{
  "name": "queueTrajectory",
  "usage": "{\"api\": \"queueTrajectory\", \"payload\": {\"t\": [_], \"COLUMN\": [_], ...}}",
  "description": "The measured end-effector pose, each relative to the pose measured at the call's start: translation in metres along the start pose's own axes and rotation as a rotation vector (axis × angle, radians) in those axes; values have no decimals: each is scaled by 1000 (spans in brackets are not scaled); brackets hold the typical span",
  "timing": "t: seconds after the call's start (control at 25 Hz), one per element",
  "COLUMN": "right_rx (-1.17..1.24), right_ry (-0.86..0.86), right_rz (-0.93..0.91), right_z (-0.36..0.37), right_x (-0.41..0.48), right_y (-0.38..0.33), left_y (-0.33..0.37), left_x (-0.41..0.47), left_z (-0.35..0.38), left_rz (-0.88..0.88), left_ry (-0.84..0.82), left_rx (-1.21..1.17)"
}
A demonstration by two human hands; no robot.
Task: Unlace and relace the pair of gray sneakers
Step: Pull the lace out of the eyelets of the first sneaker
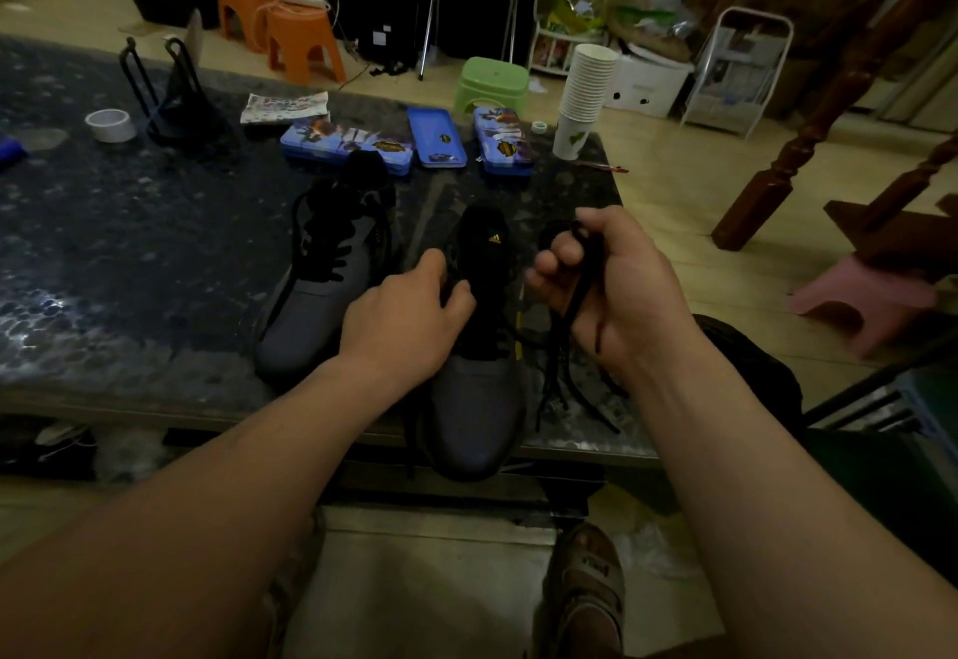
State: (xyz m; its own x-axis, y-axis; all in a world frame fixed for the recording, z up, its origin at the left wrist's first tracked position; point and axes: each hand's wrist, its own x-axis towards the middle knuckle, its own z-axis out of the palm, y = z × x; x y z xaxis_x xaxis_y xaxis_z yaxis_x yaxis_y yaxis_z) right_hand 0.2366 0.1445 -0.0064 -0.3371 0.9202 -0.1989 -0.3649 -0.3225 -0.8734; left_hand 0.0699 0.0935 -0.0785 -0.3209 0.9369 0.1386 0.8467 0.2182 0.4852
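Two gray sneakers stand on the dark stone table [129, 254], toes toward me. The left sneaker [316, 316] is still laced with a black lace. The right sneaker [474, 399] sits at the table's front edge with its black tongue standing up and its eyelets mostly bare. My left hand [409, 316] rests on this shoe's left side, fingers curled at the eyelets by the tongue. My right hand [606, 285] grips a bunched black lace [562, 358] just right of the shoe. The lace's loose ends trail down onto the table.
Behind the shoes lie three blue pencil cases [440, 137], a stack of paper cups [583, 98], a tape roll [110, 125] and a black wire stand [176, 104]. Orange [295, 36], green [492, 85] and pink stools [860, 303] stand on the floor. My sandaled foot [586, 591] is under the table edge.
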Motion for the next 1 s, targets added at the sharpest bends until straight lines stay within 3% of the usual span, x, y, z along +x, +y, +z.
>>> {"api": "queueTrajectory", "payload": {"t": [0.12, 0.24, 0.32, 0.36, 0.44, 0.52, 0.72, 0.92, 1.0], "right_rx": [-281, -420, -546, -692, -1059, -1205, -938, -1256, -1272], "right_ry": [-228, -601, -680, -610, -266, 25, 46, 183, 169], "right_rz": [98, 120, 160, 156, 57, -11, 122, -59, -105], "right_z": [-2, -1, -5, -10, -25, -36, -28, -18, -19], "right_x": [-14, -35, -42, -41, -27, -10, 7, 33, 39], "right_y": [-4, -4, -6, -4, 11, 26, 38, 43, 38], "left_y": [-4, -14, -18, -19, -18, -12, 0, 5, 1], "left_x": [5, -3, -15, -20, -23, -21, -2, 19, 19], "left_z": [-7, -17, -15, -14, -11, -13, -6, -4, -3], "left_rz": [43, 304, 362, 307, 124, 25, -80, -118, -102], "left_ry": [-22, -73, -158, -179, -175, -152, -108, -75, -86], "left_rx": [-119, -241, -232, -264, -377, -398, -354, -219, -224]}}
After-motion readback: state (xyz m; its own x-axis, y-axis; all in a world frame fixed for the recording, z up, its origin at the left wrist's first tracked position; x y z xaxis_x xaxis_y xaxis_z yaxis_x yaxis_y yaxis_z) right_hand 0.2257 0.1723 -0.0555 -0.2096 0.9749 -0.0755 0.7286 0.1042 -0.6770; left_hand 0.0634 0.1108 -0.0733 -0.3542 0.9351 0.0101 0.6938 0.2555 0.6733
